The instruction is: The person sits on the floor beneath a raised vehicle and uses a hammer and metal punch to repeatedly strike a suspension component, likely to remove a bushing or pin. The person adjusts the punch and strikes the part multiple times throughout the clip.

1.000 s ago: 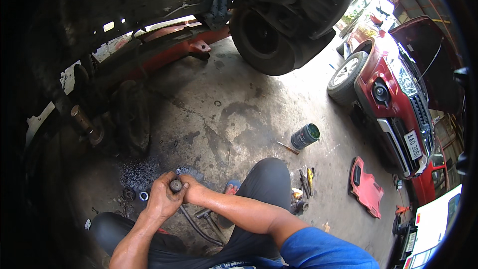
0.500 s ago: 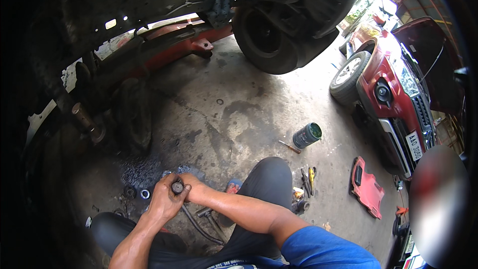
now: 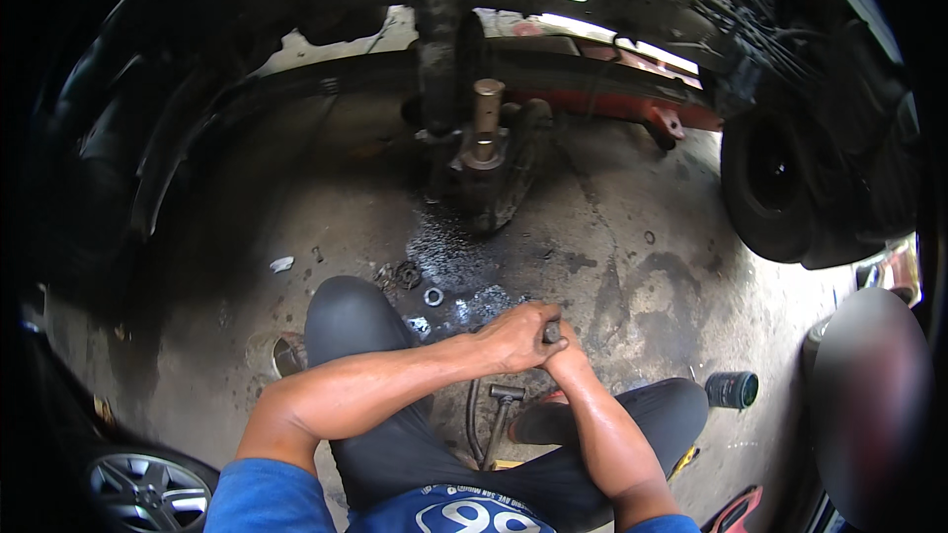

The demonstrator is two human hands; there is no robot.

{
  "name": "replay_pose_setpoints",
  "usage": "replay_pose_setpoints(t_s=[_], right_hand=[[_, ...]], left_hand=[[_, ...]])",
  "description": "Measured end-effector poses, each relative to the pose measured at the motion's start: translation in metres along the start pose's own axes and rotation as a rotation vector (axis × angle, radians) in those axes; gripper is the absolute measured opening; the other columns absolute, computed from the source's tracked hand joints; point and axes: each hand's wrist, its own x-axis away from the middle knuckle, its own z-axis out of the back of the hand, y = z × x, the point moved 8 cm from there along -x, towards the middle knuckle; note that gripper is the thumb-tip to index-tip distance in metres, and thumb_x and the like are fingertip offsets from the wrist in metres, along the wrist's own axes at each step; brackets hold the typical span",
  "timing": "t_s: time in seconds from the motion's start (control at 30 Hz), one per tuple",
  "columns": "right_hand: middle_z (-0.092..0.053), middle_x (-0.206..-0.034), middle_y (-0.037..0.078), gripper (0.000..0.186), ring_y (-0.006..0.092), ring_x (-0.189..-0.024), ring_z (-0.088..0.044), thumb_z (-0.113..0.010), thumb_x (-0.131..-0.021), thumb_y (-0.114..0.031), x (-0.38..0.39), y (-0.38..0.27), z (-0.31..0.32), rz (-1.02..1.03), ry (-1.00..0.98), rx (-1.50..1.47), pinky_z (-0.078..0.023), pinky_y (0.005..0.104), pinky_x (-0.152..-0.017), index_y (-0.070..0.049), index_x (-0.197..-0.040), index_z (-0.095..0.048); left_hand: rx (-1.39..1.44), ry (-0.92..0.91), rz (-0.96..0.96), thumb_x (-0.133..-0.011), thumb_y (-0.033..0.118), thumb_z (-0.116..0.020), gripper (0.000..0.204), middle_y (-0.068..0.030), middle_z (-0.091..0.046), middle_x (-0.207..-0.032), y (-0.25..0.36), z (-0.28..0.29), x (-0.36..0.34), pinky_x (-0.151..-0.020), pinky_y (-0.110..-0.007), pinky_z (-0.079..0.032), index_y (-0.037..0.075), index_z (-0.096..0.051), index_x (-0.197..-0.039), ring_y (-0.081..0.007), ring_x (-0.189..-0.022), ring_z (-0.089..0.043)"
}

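Note:
In front of my knees my two hands meet, both closed. My left hand (image 3: 515,338) wraps round a dark, greasy round-ended piece (image 3: 552,332), whose blunt end pokes up by the thumb. My right hand (image 3: 567,357) is pressed against it, gripping it from the right side; the rest of the piece is hidden by the fingers. Beyond the hands a bare metal axle spindle (image 3: 487,111) stands out under the vehicle. A pale metal ring (image 3: 433,296) and dark greasy round parts (image 3: 405,274) lie on the wet, stained floor left of my hands.
Between my legs lie a hammer (image 3: 507,395) and a black hose (image 3: 473,424). A dark green tub (image 3: 732,390) is by my right knee, a can-like container (image 3: 286,353) by my left. A tyre (image 3: 775,173) hangs at the right; an alloy wheel (image 3: 148,494) is lower left.
My view has swung left, bringing the spindle to the middle and the red car out of sight. Both hands still grip the dark piece together.

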Motion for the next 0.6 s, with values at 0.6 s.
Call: replay_pose_setpoints(t_s=[0.6], right_hand=[[-0.069, -0.106, 0.022, 0.032, 0.0389, -0.102, -0.065, -0.066, -0.082, -0.030, 0.004, 0.008, 0.008, -0.025, 0.127, -0.157, -0.053, 0.0434, -0.086, -0.004, -0.099, -0.069]], left_hand=[[0.028, -0.025, 0.040, -0.086, 0.027, -0.073, 0.046, -0.0260, -0.064, -0.108, -0.004, -0.002, 0.002, -0.090, -0.046, -0.051, -0.005, -0.059, -0.117, -0.0429, -0.104, -0.062]])
